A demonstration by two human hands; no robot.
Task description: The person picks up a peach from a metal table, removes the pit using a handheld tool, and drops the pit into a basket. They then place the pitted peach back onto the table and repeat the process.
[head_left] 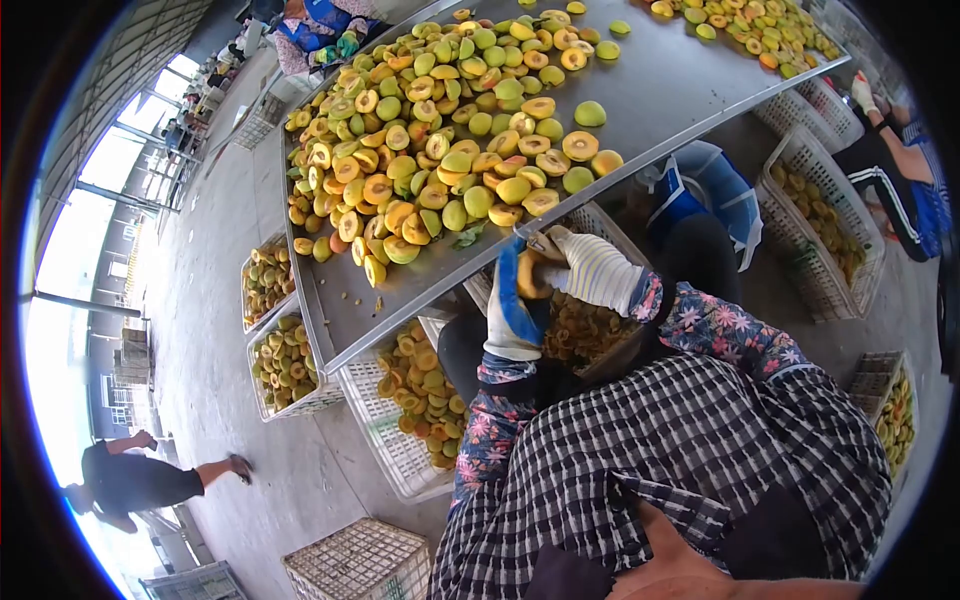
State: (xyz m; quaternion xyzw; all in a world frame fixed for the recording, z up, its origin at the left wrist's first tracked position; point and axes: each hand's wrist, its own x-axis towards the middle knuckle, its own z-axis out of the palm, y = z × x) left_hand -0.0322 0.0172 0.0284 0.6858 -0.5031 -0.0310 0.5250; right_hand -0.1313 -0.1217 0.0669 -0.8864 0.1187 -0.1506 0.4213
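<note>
My left hand (515, 307), in a white and blue glove, is closed around a halved fruit (533, 275) just below the metal table's front edge. My right hand (597, 268), in a striped white glove, meets it from the right, its fingers closed by the same fruit on a small tool (540, 243) that is mostly hidden. A large heap of halved yellow-green fruit (430, 150) lies on the metal table (650, 100) beyond my hands. Under them, a crate (628, 345) holds small brownish pieces.
Crates of fruit (400, 475) stand left of my legs, and others (800, 160) at the right. An upside-down-looking crate (355, 560) is at the bottom. A blue-lined bucket (735, 190) stands by my knee. A person (140, 475) walks at far left; co-workers sit at top left and right.
</note>
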